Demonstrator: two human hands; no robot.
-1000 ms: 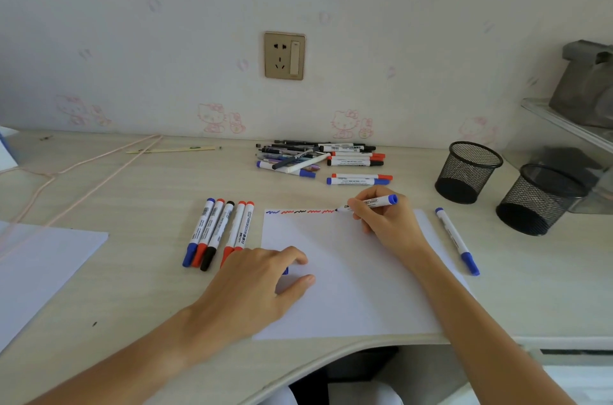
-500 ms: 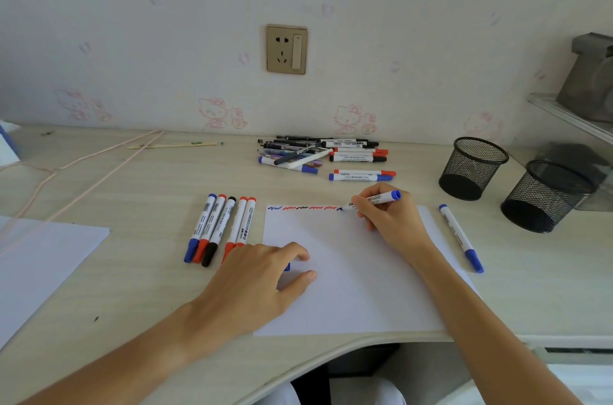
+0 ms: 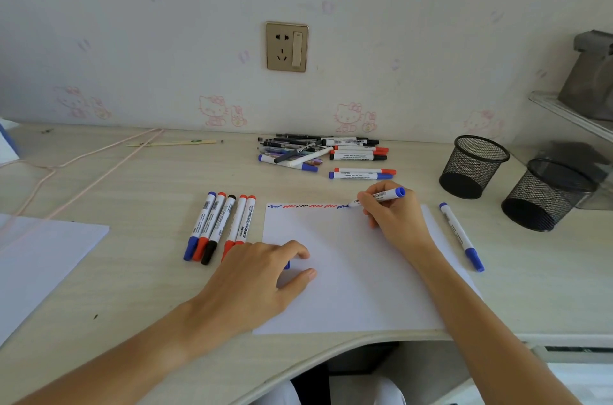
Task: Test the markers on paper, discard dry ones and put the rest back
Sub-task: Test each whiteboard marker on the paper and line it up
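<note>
Right hand (image 3: 396,222) pinches a blue marker (image 3: 378,197) in a writing grip, tip down on the paper (image 3: 348,272) at its far edge, at the end of a row of blue, red and black squiggles (image 3: 308,206). Marker's long axis runs left-right, tip pointing left, blue end toward the worktop's right edge. Left hand (image 3: 255,275) rests on the paper's left edge, fingers curled over a blue cap (image 3: 287,265). Cap lies left of and nearer the front edge than the marker, so recapping likely means bringing the tip back toward the left hand. Tested markers (image 3: 220,227) lie just left of the paper.
</note>
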